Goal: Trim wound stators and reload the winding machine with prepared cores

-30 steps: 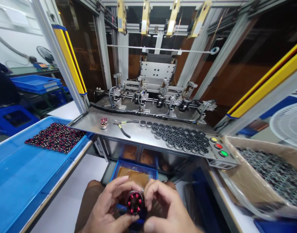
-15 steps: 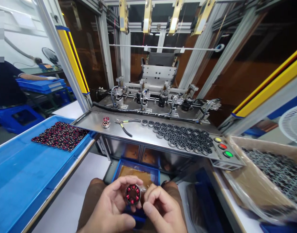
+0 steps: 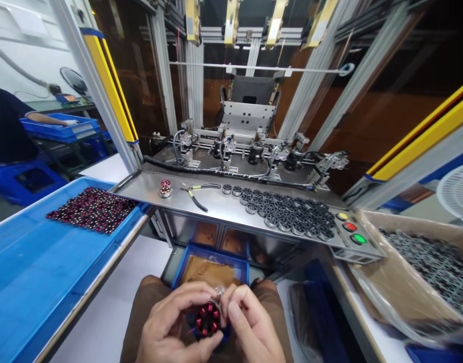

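Note:
In front of my lap, my left hand (image 3: 171,322) is curled round a wound motor stator (image 3: 207,318), fingers over the top and thumb at its lower edge. Its black ring face with red wire coils is turned towards me. My right hand (image 3: 252,322) is closed in a pinch against the stator's right side; whatever lies between those fingertips is hidden. A small shiny piece (image 3: 219,291) shows just above the stator, between the two hands. Past the hands, two finished red-wound stators (image 3: 165,190) stand on the metal ledge, left of the cutting pliers (image 3: 195,197).
Rows of unwound stators (image 3: 287,212) cover the ledge's right part, beside a button box (image 3: 352,229). A blue tray (image 3: 23,282) of wound stators is left; a lined carton (image 3: 371,272) of parts is right. A winding machine (image 3: 250,146) stands behind. A co-worker (image 3: 12,126) sits far left.
My left thumb has swung up to the stator's lower edge, and the stator has dropped slightly. My right fingertips have moved up and in against its side. The view has shifted slightly.

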Tool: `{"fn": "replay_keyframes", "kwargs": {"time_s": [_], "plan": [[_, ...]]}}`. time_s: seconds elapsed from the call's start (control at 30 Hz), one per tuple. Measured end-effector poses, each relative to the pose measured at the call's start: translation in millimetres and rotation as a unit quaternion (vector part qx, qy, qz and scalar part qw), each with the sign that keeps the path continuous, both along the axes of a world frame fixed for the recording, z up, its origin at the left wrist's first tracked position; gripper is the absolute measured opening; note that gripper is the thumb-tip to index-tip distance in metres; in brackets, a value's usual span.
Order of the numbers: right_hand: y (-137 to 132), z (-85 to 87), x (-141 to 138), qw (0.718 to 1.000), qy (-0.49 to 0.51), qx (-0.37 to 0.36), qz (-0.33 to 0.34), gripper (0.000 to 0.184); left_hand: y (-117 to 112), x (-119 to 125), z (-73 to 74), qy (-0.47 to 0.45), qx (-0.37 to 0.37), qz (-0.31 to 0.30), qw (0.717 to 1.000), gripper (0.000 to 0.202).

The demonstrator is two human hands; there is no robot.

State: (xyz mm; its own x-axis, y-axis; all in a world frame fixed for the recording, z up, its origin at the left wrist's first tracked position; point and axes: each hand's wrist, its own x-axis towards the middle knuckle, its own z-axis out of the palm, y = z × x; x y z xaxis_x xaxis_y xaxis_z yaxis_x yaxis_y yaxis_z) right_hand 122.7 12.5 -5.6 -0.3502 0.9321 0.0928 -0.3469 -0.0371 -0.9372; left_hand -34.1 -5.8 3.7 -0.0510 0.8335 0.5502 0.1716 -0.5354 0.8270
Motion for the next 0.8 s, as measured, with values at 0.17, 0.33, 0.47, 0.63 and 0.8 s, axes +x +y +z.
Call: {"fn": "replay_keyframes", "kwargs": {"time_s": [0.17, 0.33, 0.47, 0.63, 0.8], "plan": [[2, 0.4, 0, 0.993, -0.048, 0.080, -0.070, 0.023, 0, -2, 2.6, 0.024, -0.007, 0.026, 0.999, 0.044], [6, 12.9, 0, 0.981, -0.111, 0.140, -0.077, 0.020, 0, -3, 0.5, 0.031, -0.005, 0.014, 0.999, 0.046], [7, 9.0, -4, 0.991, -0.102, 0.042, -0.080, 0.024, 2, -2, -3.9, 0.002, -0.021, 0.007, 1.000, 0.049], [10, 2.9, -3, 0.998, -0.023, 0.049, -0.039, 0.027, 5, -6, -1.8, -0.096, -0.106, -0.021, 0.990, 0.047], [7, 5.6, 5, 0.987, -0.088, 0.132, -0.039, 0.018, 6, -9, 2.8, -0.143, -0.143, -0.056, 0.978, 0.046]]}}
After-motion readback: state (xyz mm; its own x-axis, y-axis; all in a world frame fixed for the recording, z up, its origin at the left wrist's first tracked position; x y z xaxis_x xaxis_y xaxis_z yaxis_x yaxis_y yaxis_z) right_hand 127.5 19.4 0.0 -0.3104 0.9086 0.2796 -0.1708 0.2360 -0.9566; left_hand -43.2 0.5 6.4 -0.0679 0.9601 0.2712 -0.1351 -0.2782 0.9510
